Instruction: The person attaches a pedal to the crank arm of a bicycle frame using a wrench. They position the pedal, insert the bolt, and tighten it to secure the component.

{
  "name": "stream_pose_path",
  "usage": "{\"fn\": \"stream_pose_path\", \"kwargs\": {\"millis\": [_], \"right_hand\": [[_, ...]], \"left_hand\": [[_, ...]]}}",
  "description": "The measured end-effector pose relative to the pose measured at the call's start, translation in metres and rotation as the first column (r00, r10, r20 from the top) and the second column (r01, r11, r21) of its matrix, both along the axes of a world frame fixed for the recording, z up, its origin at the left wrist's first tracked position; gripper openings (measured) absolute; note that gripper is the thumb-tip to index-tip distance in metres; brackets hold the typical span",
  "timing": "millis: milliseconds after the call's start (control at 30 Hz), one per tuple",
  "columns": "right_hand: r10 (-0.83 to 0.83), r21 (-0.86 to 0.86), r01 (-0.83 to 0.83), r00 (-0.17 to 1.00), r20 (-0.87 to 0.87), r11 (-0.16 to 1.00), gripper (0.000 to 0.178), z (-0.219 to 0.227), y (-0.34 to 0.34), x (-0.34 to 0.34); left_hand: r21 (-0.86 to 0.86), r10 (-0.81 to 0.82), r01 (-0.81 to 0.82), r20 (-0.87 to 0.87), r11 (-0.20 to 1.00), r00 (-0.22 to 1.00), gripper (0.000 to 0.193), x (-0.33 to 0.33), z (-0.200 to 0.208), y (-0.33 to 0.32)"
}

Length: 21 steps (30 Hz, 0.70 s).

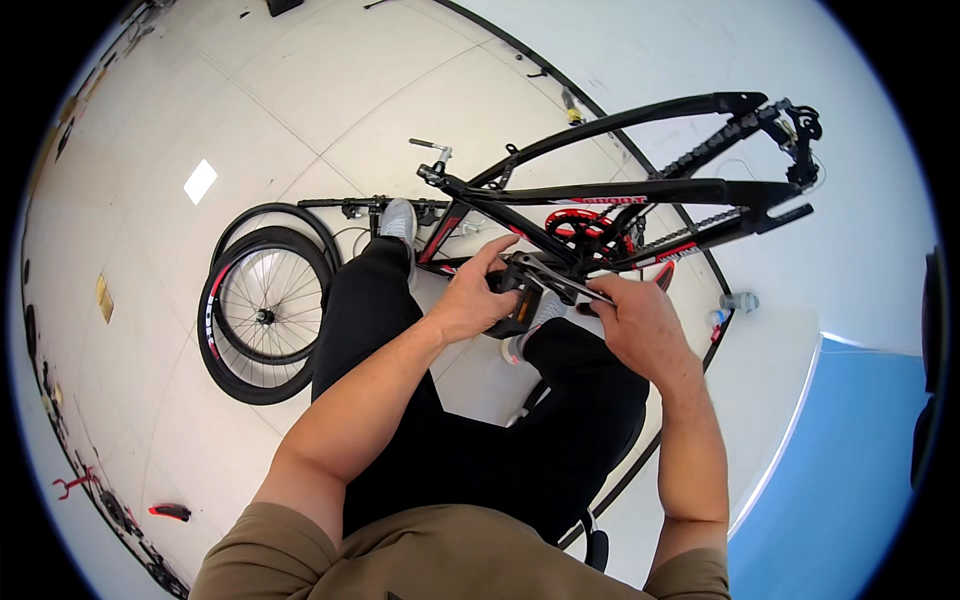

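A black bicycle frame [680, 190] with red accents lies in front of me, its rear end pointing right. Beside its red chainring [568, 220] is a black pedal [518, 314] with an amber reflector. My left hand [472, 298] is around the pedal's left side, thumb and fingers gripping it. In my right hand [645, 325] is a metal wrench [562, 282], held by its handle; its head reaches to the pedal's axle area. Exactly how the wrench seats there is too small to tell. The chain [700, 150] runs back to the rear derailleur [803, 130].
Two wheels [222, 370] with black tyres lie overlapped on the tiled floor at left. A handlebar [325, 203] lies beyond my left shoe [398, 220]. Small bottles [738, 302] stand at right, near a blue surface [850, 440]. Loose parts line the far left edge.
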State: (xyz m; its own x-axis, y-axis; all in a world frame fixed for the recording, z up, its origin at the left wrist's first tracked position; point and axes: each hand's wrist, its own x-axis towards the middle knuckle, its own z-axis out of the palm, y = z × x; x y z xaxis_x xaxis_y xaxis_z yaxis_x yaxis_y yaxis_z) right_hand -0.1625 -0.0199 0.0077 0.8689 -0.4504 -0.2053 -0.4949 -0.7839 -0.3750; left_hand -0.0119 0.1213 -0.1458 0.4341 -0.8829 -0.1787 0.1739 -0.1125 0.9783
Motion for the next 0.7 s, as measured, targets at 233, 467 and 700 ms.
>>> {"fn": "stream_pose_path", "kwargs": {"millis": [233, 467, 700], "right_hand": [[0.228, -0.340, -0.303, 0.943, -0.244, 0.890, 0.007, 0.031, 0.009, 0.050], [0.424, -0.351, -0.524, 0.846, -0.324, 0.776, 0.007, 0.046, 0.025, 0.092], [0.280, -0.404, -0.401, 0.903, -0.327, 0.822, 0.011, 0.064, 0.018, 0.066]], "left_hand": [[-0.029, 0.010, -0.013, -0.107, 0.999, 0.994, 0.061, -0.005, -0.008, -0.004], [0.018, 0.015, -0.014, -0.081, 1.000, 0.997, 0.059, 0.003, -0.003, 0.000], [0.009, 0.038, -0.038, 0.029, 0.999, 0.999, 0.060, -0.001, -0.004, -0.004]]}}
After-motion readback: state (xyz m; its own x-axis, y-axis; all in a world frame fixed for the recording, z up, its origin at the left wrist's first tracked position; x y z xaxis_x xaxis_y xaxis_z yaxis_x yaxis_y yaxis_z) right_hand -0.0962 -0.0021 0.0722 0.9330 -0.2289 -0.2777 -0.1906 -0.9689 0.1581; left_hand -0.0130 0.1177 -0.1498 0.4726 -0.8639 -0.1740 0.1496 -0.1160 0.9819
